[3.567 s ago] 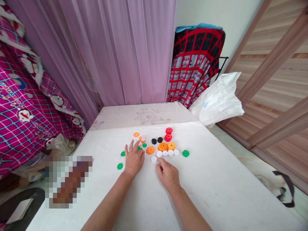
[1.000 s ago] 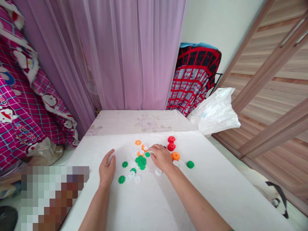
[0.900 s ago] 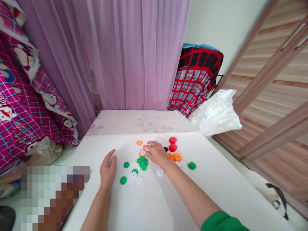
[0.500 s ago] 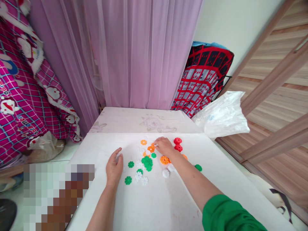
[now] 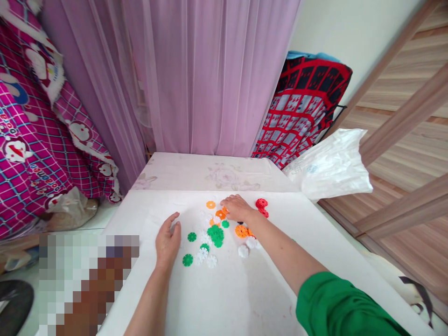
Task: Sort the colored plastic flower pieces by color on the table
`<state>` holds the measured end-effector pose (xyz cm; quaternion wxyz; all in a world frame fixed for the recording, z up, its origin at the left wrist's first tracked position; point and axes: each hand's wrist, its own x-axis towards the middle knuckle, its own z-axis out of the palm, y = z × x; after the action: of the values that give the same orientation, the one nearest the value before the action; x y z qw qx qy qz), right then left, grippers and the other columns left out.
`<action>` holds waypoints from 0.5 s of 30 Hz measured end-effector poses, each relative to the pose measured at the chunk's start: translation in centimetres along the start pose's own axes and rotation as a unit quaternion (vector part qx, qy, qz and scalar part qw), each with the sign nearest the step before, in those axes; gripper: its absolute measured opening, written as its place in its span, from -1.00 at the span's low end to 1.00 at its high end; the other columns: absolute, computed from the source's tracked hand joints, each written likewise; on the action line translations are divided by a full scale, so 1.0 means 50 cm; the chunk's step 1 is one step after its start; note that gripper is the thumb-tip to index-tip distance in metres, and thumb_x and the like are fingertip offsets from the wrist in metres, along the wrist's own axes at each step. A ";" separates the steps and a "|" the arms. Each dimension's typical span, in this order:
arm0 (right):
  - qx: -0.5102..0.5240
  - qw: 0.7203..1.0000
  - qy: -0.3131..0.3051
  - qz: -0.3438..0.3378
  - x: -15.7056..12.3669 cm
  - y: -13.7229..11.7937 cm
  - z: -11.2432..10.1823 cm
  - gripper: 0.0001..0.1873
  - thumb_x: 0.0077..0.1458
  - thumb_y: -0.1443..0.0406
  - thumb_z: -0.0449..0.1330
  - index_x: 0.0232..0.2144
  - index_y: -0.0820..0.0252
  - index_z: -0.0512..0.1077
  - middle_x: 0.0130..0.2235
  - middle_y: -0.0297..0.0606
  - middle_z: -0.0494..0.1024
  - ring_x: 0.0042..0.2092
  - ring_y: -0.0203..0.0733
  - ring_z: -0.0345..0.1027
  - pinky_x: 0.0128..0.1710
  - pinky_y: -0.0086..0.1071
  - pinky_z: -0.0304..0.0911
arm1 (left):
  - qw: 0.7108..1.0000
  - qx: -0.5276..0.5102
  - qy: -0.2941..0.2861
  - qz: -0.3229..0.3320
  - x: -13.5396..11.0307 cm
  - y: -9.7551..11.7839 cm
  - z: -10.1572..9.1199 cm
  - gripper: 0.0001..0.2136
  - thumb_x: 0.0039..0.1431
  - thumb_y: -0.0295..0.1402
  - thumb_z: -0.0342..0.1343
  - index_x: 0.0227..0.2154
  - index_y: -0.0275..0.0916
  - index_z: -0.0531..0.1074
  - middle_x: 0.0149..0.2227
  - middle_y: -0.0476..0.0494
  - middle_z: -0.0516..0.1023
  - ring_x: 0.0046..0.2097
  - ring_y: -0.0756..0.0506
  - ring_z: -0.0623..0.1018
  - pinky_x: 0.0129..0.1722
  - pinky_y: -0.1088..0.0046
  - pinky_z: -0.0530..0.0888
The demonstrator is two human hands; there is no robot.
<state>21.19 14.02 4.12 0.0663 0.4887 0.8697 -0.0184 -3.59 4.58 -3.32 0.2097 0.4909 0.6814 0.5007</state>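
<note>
- left hand [image 5: 168, 242]: thumb and fingers spread apart, gripping nothing, left of the scattered discs; a lone green disc [image 5: 192, 237] lies near it.
- right hand [image 5: 238, 208]: reaches in among the discs, its fingers bent down at an orange disc [image 5: 225, 211]; cannot tell whether they pinch it or only touch it.
- another orange disc [image 5: 220, 215] lies just beside that one, and a flat orange ring [image 5: 210, 204] sits apart, farther back.
- green cluster [image 5: 215, 235]: overlapping discs on the white-covered counter [image 5: 210, 303], between the two hands.
- white disc [image 5: 212, 261]: in front of the green cluster.
- orange stack [image 5: 241, 231]: near the right forearm, with a white stack [image 5: 243, 251] in front of it.
- red stacks [image 5: 261, 204]: beyond the right wrist, partly hidden by it.
</note>
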 end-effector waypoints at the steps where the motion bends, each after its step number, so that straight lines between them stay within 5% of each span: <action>1: 0.020 1.000 0.009 0.003 0.001 0.006 -0.001 -0.54 -0.04 0.32 0.22 -0.02 0.19 0.44 -0.03 -0.12 0.53 0.02 -0.07 0.33 0.02 -0.29 0.10 | 1.000 0.002 0.001 0.002 0.001 -0.001 0.000 -0.69 0.16 -0.29 -0.01 -0.06 -0.13 0.47 0.01 -0.08 0.55 0.04 -0.14 0.51 0.11 0.27 0.38; 6: 0.145 0.986 0.074 0.026 -0.034 0.040 -0.018 -0.53 -0.05 0.29 0.20 -0.01 0.12 0.41 -0.02 -0.24 0.53 0.00 -0.13 0.35 -0.01 -0.33 0.15 | 1.000 0.013 -0.003 0.001 0.001 -0.001 -0.001 -0.69 0.15 -0.29 0.01 -0.05 -0.11 0.47 -0.04 -0.04 0.57 0.00 -0.12 0.52 0.07 0.29 0.41; 15: 0.032 0.999 0.003 0.000 -0.175 0.014 -0.018 -0.74 -0.06 0.30 0.18 -0.23 0.13 0.48 -0.23 -0.22 0.54 -0.12 -0.10 0.32 -0.13 -0.30 0.06 | 1.000 0.018 -0.009 -0.017 0.002 0.005 -0.001 -0.69 0.14 -0.27 0.01 -0.07 -0.09 0.48 0.01 -0.05 0.55 -0.04 -0.13 0.54 0.04 0.26 0.43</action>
<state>26.17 7.06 6.19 0.0484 0.4906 0.8689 -0.0446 -3.58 4.65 -3.05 0.2157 0.4870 0.6968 0.4803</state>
